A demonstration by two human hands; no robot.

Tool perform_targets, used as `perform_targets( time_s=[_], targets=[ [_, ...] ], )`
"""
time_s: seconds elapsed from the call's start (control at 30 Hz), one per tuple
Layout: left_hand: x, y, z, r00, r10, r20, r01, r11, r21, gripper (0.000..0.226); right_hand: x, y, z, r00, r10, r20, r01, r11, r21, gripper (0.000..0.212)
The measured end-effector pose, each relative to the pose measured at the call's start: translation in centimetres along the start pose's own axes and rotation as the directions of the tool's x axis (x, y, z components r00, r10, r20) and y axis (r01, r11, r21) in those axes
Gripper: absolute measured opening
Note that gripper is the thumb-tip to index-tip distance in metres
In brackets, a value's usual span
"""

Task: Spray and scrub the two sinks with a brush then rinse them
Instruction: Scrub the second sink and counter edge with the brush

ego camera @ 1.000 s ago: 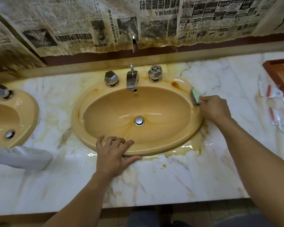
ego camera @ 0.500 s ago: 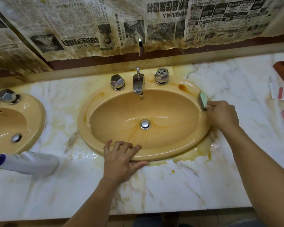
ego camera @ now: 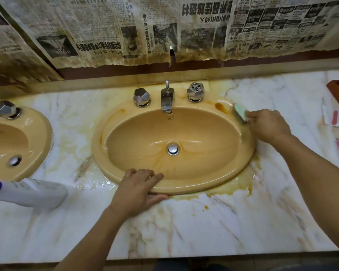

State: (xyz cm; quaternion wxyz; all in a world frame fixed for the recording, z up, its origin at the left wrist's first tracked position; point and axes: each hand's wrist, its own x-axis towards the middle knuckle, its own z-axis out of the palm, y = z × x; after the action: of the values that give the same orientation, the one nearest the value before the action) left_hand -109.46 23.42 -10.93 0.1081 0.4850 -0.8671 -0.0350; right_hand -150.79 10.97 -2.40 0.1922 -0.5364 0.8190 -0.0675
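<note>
— Item: brush [ego camera: 240,112]. Location?
— Right rim of the sink [ego camera: 99,147], gripped by the right hand [ego camera: 268,125]; the left hand [ego camera: 139,187] rests flat on the front rim.
— Appearance?
— Pale green back, dark bristles, blurred.

R hand [ego camera: 268,125] w/ brush [ego camera: 239,112] has slid up the sink's [ego camera: 184,189] right rim, now closer to brown stain [ego camera: 221,106], upper right.

Glossy sink [ego camera: 243,163] — marble-looking counter [ego camera: 204,231]
</note>
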Motion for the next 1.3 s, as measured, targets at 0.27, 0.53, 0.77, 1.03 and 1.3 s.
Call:
perform_targets(
  time_s=[0.27, 0.53, 0.77, 1.03, 1.3],
  targets=[
    [-1.8, -4.4, -1.7, 0.988, -0.143, -0.054, 0.145, 0.989, 0.022, 0.084, 2.9, -2.6, 0.2, 0.996, -0.085, 0.005, 0.085, 0.990, -0.114, 0.040],
    [-1.9, -4.2, -1.6, 0.985, -0.171, -0.037, 0.172, 0.985, 0.010, 0.082, 3.7, -4.5, 0.3, 0.979, -0.199, 0.045, 0.204, 0.955, -0.215, 0.039],
    [-1.8, -4.1, -1.7, 0.983, -0.180, -0.023, 0.180, 0.984, 0.008, 0.082, 3.7, -5.7, 0.9, 0.957, -0.270, 0.102, 0.285, 0.943, -0.172, 0.039],
    [-1.8, -4.1, -1.7, 0.983, -0.182, -0.009, 0.183, 0.983, 0.019, 0.081, 3.6, -6.5, 1.3, 0.939, -0.317, 0.138, 0.337, 0.927, -0.164, 0.037],
    [-1.7, -4.2, -1.7, 0.982, -0.186, 0.002, 0.186, 0.982, 0.025, 0.080, 5.6, -7.9, 1.2, 0.949, -0.284, 0.140, 0.296, 0.952, -0.076, 0.037]
  ],
)
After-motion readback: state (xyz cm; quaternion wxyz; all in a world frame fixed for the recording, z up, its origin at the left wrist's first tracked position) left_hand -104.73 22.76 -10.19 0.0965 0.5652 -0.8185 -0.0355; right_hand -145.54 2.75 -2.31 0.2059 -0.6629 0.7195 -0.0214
